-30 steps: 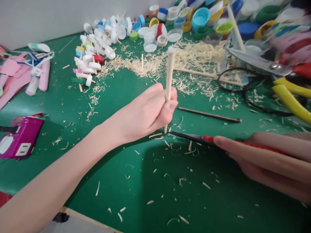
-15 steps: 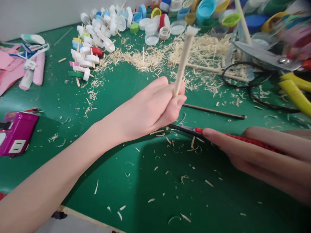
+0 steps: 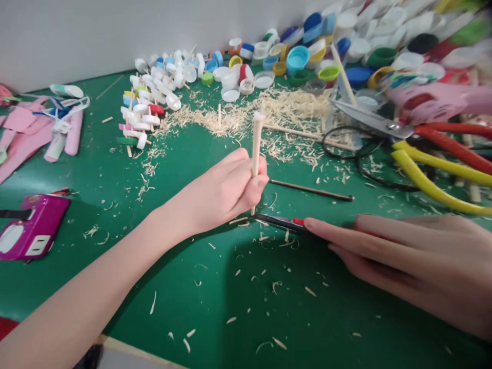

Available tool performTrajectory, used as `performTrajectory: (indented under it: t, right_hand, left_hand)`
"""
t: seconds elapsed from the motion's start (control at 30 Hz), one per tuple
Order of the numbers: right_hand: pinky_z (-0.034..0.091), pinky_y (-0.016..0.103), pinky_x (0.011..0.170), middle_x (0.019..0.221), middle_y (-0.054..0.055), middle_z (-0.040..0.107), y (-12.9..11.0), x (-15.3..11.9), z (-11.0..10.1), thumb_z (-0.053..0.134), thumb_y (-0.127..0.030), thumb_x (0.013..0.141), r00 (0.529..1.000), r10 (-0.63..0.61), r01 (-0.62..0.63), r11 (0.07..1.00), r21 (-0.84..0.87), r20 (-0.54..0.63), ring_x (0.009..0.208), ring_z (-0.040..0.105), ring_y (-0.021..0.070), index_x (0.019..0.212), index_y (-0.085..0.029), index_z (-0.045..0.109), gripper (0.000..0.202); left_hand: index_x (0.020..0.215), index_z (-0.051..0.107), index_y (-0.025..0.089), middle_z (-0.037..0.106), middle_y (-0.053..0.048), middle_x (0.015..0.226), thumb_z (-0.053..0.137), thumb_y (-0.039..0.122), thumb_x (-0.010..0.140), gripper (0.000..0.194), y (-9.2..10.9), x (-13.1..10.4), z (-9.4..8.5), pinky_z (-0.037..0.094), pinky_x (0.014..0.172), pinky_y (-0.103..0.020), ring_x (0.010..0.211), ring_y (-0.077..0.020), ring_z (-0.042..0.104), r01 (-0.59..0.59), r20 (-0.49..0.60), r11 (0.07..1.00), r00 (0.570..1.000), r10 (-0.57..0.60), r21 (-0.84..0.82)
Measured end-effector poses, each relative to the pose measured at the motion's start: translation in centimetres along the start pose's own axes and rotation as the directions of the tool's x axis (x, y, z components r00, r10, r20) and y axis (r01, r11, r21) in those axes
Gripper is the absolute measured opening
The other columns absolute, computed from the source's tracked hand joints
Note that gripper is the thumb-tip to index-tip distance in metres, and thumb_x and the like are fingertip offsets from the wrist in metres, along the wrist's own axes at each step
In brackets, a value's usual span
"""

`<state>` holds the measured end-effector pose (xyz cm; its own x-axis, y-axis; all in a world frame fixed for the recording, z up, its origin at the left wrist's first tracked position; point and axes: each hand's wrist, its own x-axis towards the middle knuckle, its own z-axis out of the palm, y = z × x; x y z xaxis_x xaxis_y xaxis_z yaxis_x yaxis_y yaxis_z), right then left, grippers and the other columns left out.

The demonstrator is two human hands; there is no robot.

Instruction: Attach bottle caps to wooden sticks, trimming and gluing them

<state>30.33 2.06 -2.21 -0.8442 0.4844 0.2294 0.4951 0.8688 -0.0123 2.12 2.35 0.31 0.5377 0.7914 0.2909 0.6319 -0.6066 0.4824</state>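
Note:
My left hand (image 3: 225, 190) is closed round a pale wooden stick (image 3: 256, 146), which stands almost upright with a frayed top end. Its lower tip pokes out under the fist, just above the table. In my right hand (image 3: 407, 251) is a red-handled utility knife (image 3: 279, 222), its dark blade pointing left and reaching the stick's lower tip. Whether the edge bites into the wood I cannot tell. Behind the knife a thin metal rod (image 3: 313, 190) lies on the green table (image 3: 184, 302).
Wood shavings (image 3: 219, 122) are heaped behind my hands. Bottle caps on sticks (image 3: 146, 110) stand at back left, loose caps (image 3: 298, 59) along the wall. Scissors (image 3: 392, 126) with orange handles and yellow-handled pliers (image 3: 430, 179) lie right. A purple box (image 3: 42, 225) and pink pieces (image 3: 23, 128) sit left.
The view has shifted, showing more of the wall and right side. The stick now stands straighter, its lower tip showing below my left fist beside the blade. Both hands keep their holds.

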Motion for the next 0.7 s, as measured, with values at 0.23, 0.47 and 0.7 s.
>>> performTrajectory:
  t: [0.23, 0.47, 0.7]
  right_hand:
    - [0.032, 0.027, 0.044, 0.066, -0.002, 0.051, -0.1, 1.2, -1.4, 0.035, -0.031, 0.097, 0.991, -0.106, 0.107, 0.994, 0.01, -0.081, 0.047, 0.044, 0.0079, 0.142, -0.03, 0.036, 0.045]
    - [0.044, 0.027, 0.062, 0.087, 0.003, 0.06, -0.5, 1.8, -1.6, 0.04, -0.03, 0.095, 0.987, -0.126, 0.123, 0.992, -0.027, -0.103, 0.075, 0.055, 0.0145, 0.14, -0.024, 0.041, 0.045]
    - [0.045, 0.029, 0.069, 0.093, 0.006, 0.062, -0.5, 2.6, -1.2, 0.04, -0.029, 0.095, 0.988, -0.119, 0.117, 0.993, -0.035, -0.095, 0.082, 0.051, 0.0155, 0.133, -0.024, 0.05, 0.04]
  left_hand:
    - [0.077, 0.039, 0.021, 0.05, -0.002, 0.076, 0.025, 0.031, 0.098, 0.027, -0.8, -0.4, 0.2, 0.043, 0.073, -0.027, 0.077, -0.0139, 0.047, 0.012, -0.03, 0.999, 0.999, -0.013, -0.034]
    - [0.074, 0.042, 0.02, 0.055, -0.004, 0.078, 0.025, 0.034, 0.098, 0.032, -0.6, -0.6, -0.2, 0.041, 0.075, -0.032, 0.079, -0.0163, 0.045, 0.039, -0.026, 0.999, 0.999, -0.039, 0.002]
    - [0.073, 0.046, 0.02, 0.055, -0.005, 0.08, 0.027, 0.042, 0.096, 0.038, 0.8, -0.6, -0.5, 0.04, 0.082, -0.035, 0.083, -0.018, 0.046, 0.089, -0.015, 0.993, 0.996, -0.091, -0.076]
